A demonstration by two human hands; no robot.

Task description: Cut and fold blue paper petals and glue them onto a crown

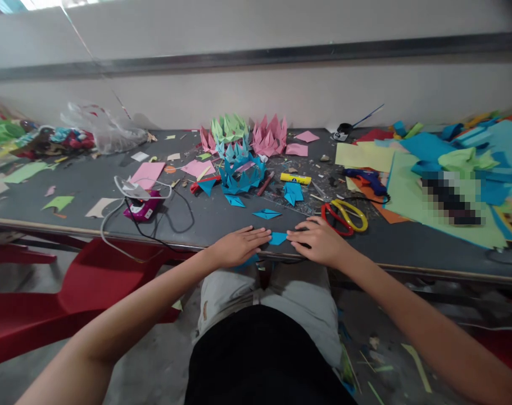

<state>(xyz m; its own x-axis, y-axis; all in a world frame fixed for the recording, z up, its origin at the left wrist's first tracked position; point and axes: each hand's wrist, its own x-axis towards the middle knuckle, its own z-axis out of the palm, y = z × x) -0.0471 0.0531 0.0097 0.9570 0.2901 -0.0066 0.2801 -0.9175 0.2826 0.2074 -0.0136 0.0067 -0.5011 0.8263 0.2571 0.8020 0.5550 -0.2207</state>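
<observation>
A small folded piece of blue paper [278, 238] lies flat at the table's front edge, between my two hands. My left hand [241, 246] rests flat with fingers stretched out, its fingertips at the paper's left end. From the other side, my right hand [317, 241] touches the paper's right end, fingers apart and slightly bent. Just beyond lies a pointed blue folded piece [266, 214], with another blue folded piece [235, 201] farther left. Scissors [344, 217] with red and yellow handles lie beside my right hand. A yellow glue stick [295, 179] is farther back.
Blue [243, 175], pink [270, 136] and green [230, 128] folded-paper crowns stand at the back. A purple power socket [141, 209] with cords sits left. Coloured paper sheets [407, 191] and a blue glue gun [367, 181] lie right. A red chair [99, 275] stands at left.
</observation>
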